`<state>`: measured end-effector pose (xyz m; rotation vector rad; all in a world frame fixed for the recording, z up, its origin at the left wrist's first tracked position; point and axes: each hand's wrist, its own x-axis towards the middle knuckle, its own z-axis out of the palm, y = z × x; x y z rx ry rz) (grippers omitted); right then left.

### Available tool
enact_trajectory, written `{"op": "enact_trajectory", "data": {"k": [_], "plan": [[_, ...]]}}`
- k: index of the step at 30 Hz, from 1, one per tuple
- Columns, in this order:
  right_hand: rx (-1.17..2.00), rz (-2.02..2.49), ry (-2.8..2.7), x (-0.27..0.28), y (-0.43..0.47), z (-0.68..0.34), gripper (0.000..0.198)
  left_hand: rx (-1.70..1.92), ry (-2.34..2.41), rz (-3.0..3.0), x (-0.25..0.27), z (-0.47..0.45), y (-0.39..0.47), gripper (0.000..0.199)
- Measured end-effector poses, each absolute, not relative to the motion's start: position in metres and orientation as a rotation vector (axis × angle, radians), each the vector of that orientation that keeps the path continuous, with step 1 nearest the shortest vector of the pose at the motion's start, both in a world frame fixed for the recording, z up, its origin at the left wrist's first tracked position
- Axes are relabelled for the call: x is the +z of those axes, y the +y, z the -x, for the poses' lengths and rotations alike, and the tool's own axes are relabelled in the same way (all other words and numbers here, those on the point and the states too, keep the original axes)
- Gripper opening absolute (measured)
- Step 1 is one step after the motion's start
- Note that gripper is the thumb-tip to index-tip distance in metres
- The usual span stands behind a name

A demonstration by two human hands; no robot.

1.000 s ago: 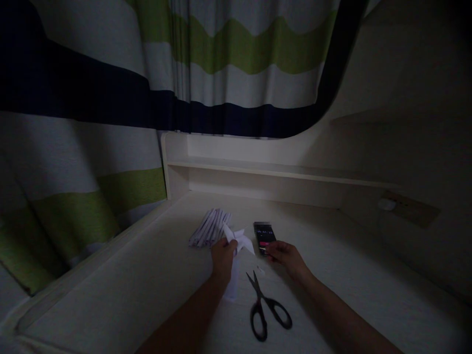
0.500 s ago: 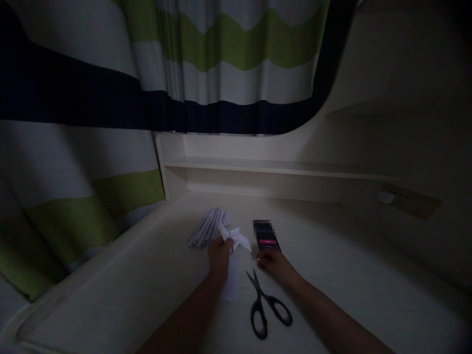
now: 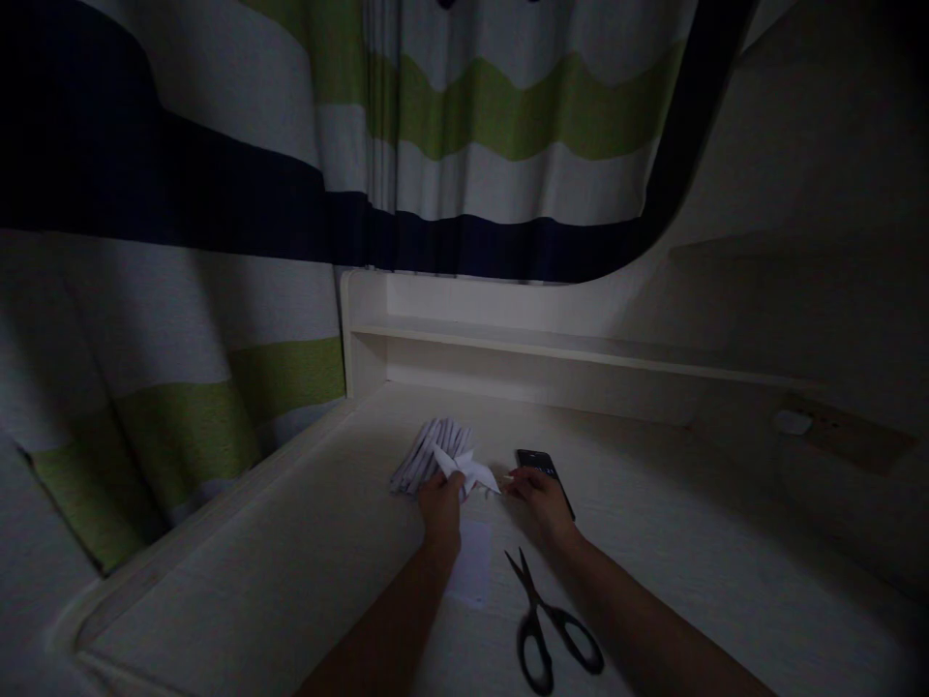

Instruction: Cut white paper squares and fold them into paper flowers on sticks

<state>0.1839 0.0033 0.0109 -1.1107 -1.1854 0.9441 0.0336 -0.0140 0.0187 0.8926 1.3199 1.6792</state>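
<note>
Your light is dim, darkest toward the right edge. Curtains [image 3: 537, 116] banded white, green and navy hang from upper left to top centre. Your pale tabletop [image 3: 305, 542] spans the lower frame, a long shelf [image 3: 508, 341] behind it, a socket panel [image 3: 863, 433] on the right wall [image 3: 820, 319].

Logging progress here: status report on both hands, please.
Left hand gripping folded white paper. Right hand pinching a small white piece. Scissors and phone close by, both unheld.

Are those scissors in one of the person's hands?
No, the scissors lie on the tabletop, apart from the left hand, which grips folded white paper, and the right hand.
</note>
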Motion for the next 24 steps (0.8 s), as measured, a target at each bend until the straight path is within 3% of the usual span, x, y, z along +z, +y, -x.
{"op": "enact_trajectory", "data": {"k": [10,16,24], "plan": [[1.049,1.023,-1.157,0.04,-0.068,-0.237,0.027,1.481,1.152,-0.956,0.029,-0.067,-0.047,0.016],[0.626,0.965,-1.555,0.056,-0.106,-0.242,0.014,1.161,1.071,-0.984,0.031,-0.096,-0.078,0.013],[0.225,0.906,-1.931,0.055,-0.113,-0.241,0.011,1.131,1.087,-1.043,0.033,-0.101,-0.087,0.012]]}}
